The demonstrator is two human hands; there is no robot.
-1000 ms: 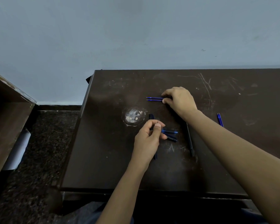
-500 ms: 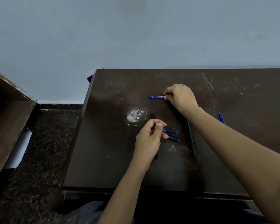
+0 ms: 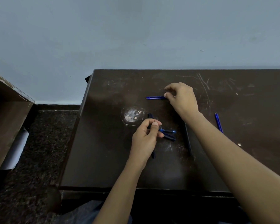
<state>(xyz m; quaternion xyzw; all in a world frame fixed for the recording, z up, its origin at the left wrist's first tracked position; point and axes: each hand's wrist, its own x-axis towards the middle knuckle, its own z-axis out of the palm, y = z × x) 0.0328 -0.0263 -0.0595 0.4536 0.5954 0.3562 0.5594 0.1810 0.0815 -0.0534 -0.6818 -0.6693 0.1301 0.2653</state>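
A pair of thin blue refills (image 3: 155, 97) lies on the dark brown table (image 3: 103, 159). My right hand (image 3: 183, 99) pinches their right end with thumb and fingers. Nearer to me, my left hand (image 3: 145, 139) curls round a dark pen barrel (image 3: 150, 116), which sticks out above and below the fist. Two short blue pen parts (image 3: 169, 131) lie just right of my left thumb. A long black pen (image 3: 188, 141) lies under my right forearm.
Two more blue refills (image 3: 218, 122) lie at the right. A worn white patch (image 3: 132, 116) marks the tabletop left of the barrel. A wooden cabinet (image 3: 5, 118) stands at the left across a dark speckled floor. The grey-blue wall runs behind the table.
My right hand has shifted slightly away from me and its fingers have risen, still at the refills' end. My left hand has stayed nearly still on the barrel.
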